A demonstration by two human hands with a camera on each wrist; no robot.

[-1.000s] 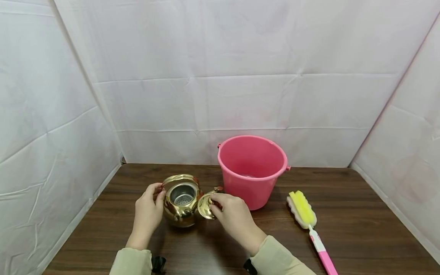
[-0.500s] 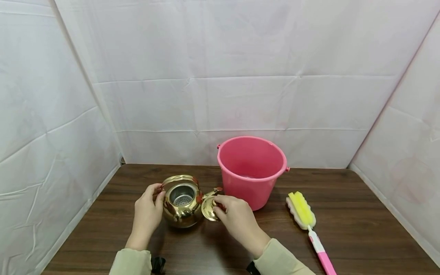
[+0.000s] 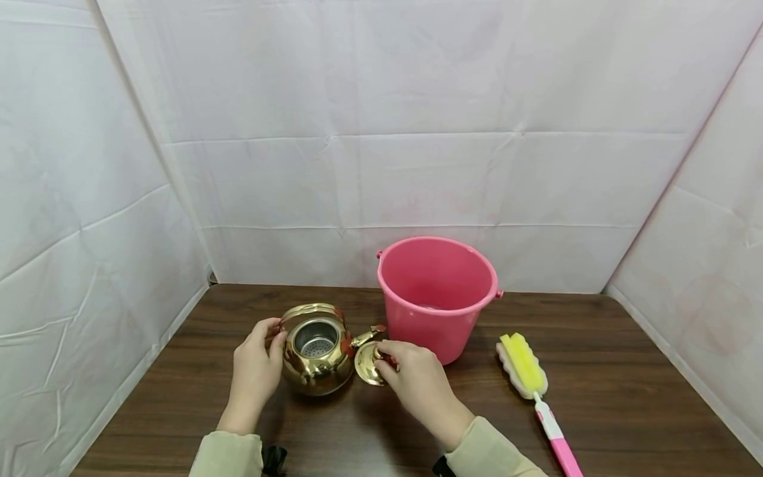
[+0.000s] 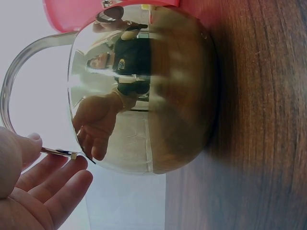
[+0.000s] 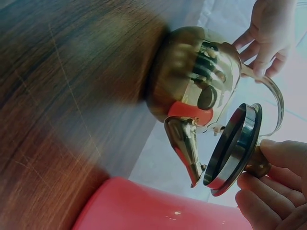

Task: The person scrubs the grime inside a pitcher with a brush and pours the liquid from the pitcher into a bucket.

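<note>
A round gold teapot (image 3: 316, 371) stands on the wooden table, uncovered, with a perforated metal strainer (image 3: 316, 346) showing in its mouth. My left hand (image 3: 257, 371) pinches the base of its arched handle (image 4: 19, 62) on the left side; the left wrist view shows thumb and fingers meeting there. With thumb and fingers my right hand (image 3: 417, 384) holds the knob of the gold lid (image 3: 368, 364), just right of the pot and in front of its spout (image 5: 182, 146). In the right wrist view the lid hangs above the table, its rim facing the pot.
Right behind the lid and spout stands a pink bucket (image 3: 411, 331). Farther right lies a sponge brush (image 3: 524, 364) with a yellow and white head and a pink and white handle. White cloth walls (image 3: 417, 179) surround the dark wooden table (image 3: 626, 397).
The lid in my right hand has moved a little to the right, away from the teapot's mouth. My left hand and the teapot stay in place.
</note>
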